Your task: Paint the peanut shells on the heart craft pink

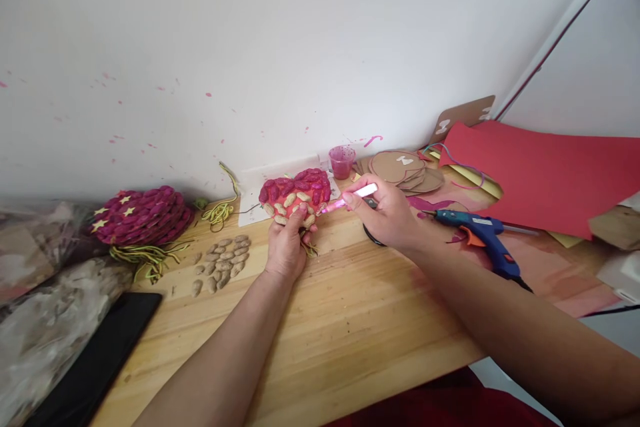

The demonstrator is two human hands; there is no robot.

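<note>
My left hand (287,243) is closed on the lower edge of a round red craft piece (296,199) covered with peanuts. The peanuts along its upper part are painted magenta; those lower down are plain tan. My right hand (385,213) grips a paintbrush (353,197) with a white end and a pink-stained shaft. Its pink tip is at the right edge of the piece, by a peanut. A clear cup of pink paint (342,162) stands behind, against the wall. Loose peanuts (223,261) lie on the wooden table (345,340) left of my left hand.
At the left sit a stack of magenta peanut discs (145,213) with yellow stars, a plastic bag (65,333) and a black flat object (100,360). To the right are cardboard circles (397,167), a blue glue gun (487,237) and red sheets (555,173). A wall (300,47) rises behind.
</note>
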